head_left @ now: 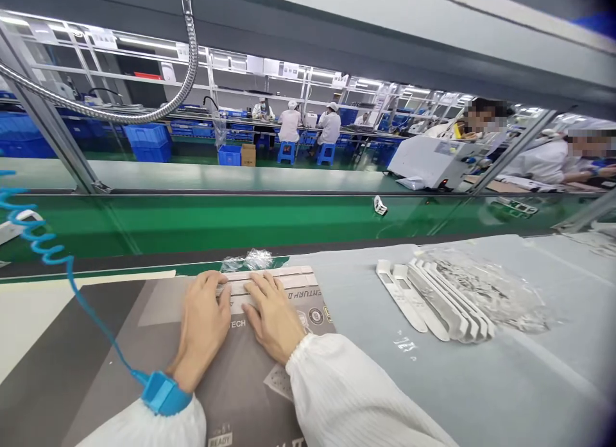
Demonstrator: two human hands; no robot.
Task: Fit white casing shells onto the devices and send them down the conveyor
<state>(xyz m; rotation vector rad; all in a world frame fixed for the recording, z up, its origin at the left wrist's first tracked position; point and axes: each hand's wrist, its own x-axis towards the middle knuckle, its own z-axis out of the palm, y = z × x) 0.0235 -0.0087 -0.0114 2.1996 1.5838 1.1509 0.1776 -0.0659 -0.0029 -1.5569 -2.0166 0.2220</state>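
Flat printed carton (pixel 269 363) lying on the bench (pixel 481 396), being pressed along its pale folded strip (pixel 289 279) by both hands, left (pixel 205 319) and right (pixel 272 315), palms down, fingers extended, gripping nothing.

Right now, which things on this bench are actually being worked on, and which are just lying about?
In hand:
- left hand and right hand, both pressing flat on the white strip
- printed grey sheet under it

Lying about:
- stack of white plastic parts
- clear bags
- crumpled film
- small white piece on the green conveyor
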